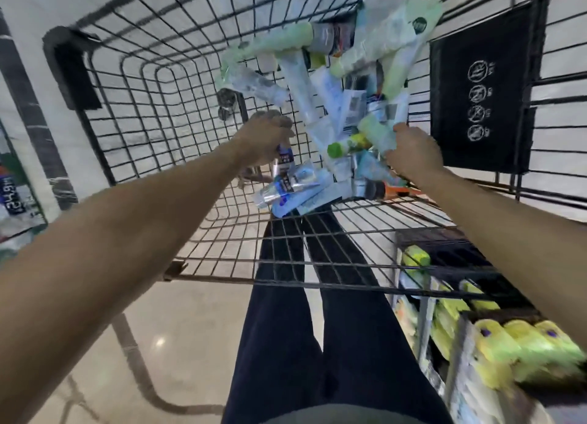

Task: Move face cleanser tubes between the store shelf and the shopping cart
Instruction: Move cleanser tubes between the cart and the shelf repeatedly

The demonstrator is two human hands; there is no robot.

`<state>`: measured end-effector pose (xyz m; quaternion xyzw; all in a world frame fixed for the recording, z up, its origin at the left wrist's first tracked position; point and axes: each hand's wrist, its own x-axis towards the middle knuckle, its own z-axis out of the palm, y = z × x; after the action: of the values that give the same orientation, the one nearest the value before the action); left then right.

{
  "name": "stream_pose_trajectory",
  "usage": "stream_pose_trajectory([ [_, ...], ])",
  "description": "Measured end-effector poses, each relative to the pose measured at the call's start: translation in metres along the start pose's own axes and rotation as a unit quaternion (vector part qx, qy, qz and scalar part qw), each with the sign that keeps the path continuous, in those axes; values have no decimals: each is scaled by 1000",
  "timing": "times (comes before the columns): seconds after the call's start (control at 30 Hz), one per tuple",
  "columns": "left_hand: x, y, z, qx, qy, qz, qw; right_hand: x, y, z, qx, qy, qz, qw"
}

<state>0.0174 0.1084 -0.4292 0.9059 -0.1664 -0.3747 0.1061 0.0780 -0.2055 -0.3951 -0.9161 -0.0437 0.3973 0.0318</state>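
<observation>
Head view: both arms reach into the black wire shopping cart (133, 83), where a heap of face cleanser tubes (330, 105) lies against its right side. The left hand (265, 137) curls its fingers around a dark-labelled tube (283, 159) (blurred). The right hand (413, 155) grips a pale green tube (376, 131). The store shelf (422, 309) stands lower right, stocked with yellow-green packs (521, 344).

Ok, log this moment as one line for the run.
left hand: grips dark-labelled tube | right hand: grips green tube | both inside cart | tube pile in cart
</observation>
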Motion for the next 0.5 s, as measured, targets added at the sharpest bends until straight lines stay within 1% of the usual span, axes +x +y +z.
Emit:
stream_pose_trajectory([
  [0.17, 1, -1, 0, 18, 1, 0, 1000, 5, 1, 11, -28, -19, 7, 999],
  [0.23, 1, -4, -3, 32, -3, -4, 999, 5, 0, 12, -19, -29, 18, 999],
  [0.37, -4, -12, -8, 15, -11, -24, 1000, 5, -2, 5, 95, -33, 51, 994],
  [0.5, -16, -14, -13, 5, 5, -50, 999, -1, 0, -2, 250, -31, 83, 964],
])
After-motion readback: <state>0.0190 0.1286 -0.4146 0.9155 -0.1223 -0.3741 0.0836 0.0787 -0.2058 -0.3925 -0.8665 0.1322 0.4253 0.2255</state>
